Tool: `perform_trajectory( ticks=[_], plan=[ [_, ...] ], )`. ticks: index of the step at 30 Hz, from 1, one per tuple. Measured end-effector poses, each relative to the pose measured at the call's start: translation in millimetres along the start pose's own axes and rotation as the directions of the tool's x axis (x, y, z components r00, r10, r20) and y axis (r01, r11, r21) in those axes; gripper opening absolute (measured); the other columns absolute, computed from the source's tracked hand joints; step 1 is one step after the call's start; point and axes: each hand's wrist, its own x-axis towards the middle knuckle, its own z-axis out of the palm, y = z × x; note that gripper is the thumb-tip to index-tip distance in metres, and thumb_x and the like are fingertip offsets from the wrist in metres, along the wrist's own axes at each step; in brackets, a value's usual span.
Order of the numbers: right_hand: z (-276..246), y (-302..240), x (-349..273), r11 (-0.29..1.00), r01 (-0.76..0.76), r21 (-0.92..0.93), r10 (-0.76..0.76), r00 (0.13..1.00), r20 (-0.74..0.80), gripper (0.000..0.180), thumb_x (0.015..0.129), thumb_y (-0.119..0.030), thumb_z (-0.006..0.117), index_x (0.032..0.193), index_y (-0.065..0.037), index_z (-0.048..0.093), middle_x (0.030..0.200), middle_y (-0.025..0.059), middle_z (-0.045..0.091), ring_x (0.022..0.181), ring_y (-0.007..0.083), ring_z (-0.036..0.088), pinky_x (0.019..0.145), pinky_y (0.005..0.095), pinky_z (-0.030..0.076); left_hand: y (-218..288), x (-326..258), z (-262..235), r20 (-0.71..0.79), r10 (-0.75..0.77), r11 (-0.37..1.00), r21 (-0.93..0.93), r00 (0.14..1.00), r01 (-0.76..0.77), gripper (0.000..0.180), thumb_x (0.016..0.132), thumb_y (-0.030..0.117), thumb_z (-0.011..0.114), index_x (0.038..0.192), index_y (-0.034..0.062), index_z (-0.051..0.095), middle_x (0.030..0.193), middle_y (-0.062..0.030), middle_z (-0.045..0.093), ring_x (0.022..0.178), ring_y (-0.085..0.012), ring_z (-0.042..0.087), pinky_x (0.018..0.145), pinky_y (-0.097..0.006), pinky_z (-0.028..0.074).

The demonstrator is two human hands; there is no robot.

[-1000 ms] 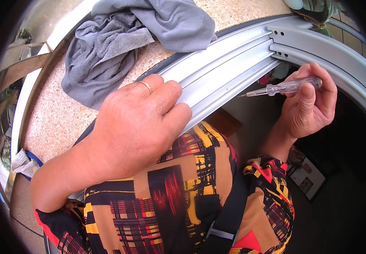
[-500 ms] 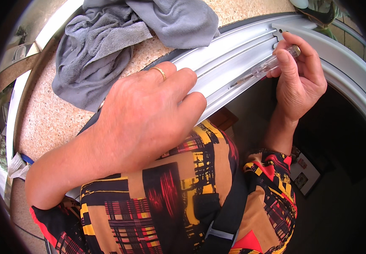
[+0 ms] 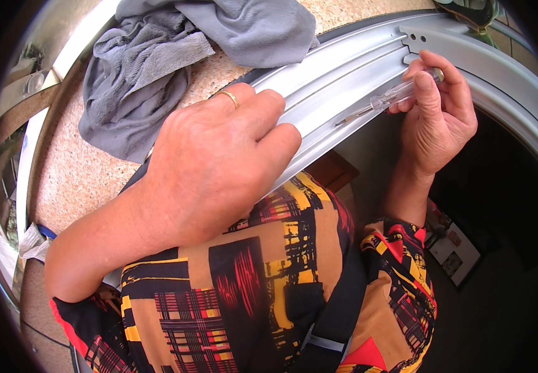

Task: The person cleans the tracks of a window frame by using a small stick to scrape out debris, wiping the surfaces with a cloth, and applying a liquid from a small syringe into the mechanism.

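Note:
My right hand [image 3: 438, 118] is closed around the clear plastic handle of a small screwdriver [image 3: 393, 96], pinching it between thumb and fingers. Its thin metal shaft points left, with the tip over the near edge of a silver metal window track [image 3: 328, 93]; whether it touches is hard to tell. My left hand [image 3: 219, 161], a gold ring on one finger, lies across the track's left part with bent fingers. The fingertips are hidden beneath the hand, so what they hold, if anything, does not show.
A crumpled grey cloth [image 3: 138, 87] lies on the speckled stone sill [image 3: 64, 161] beyond my left hand. To the right, the side frame [image 3: 499, 81] with small holes meets the track. Below the track a dark room opens, with a brown wooden piece [image 3: 331, 173] and a pale framed sheet [image 3: 455, 255].
Both hands keep their hold and pose. The screwdriver tip has shifted very slightly left, and the view has moved a little.

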Motion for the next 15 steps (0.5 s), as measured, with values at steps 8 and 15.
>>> perform_trajectory(
  ticks=[8, 15],
  plan=[
    [-4, -1, 11, 0.998, 0.01, -0.064, -0.004, 0.996, 0.085, 0.027, 0.089, 0.0, 0.07, 0.114, 0.008, 0.066, 0.085, 0.009, 0.068, 0.058, 0.0085, 0.058, 0.053, 0.0203, 0.049, -1, 0, -2, 0.013, 0.007, 1.0, -0.024, 1.0, -0.006, 0.02, 0.072, 0.002, 0.072, 0.082, 0.0036, 0.055, 0.08, -0.0107, 0.049, 0.072, -0.0297, 0.053, 0.06, -0.039, 0.044],
    [-6, 2, 13, 0.995, 0.055, -0.089, -0.041, 0.987, 0.157, 0.03, 0.094, -0.001, 0.064, 0.122, 0.01, 0.062, 0.09, 0.013, 0.066, 0.06, 0.0082, 0.056, 0.054, 0.0201, 0.049, -1, 1, -2, 0.01, 0.008, 1.0, -0.016, 1.0, -0.008, 0.02, 0.072, 0.003, 0.072, 0.082, 0.0038, 0.055, 0.08, -0.0106, 0.048, 0.072, -0.0292, 0.052, 0.06, -0.038, 0.044]
  ],
)
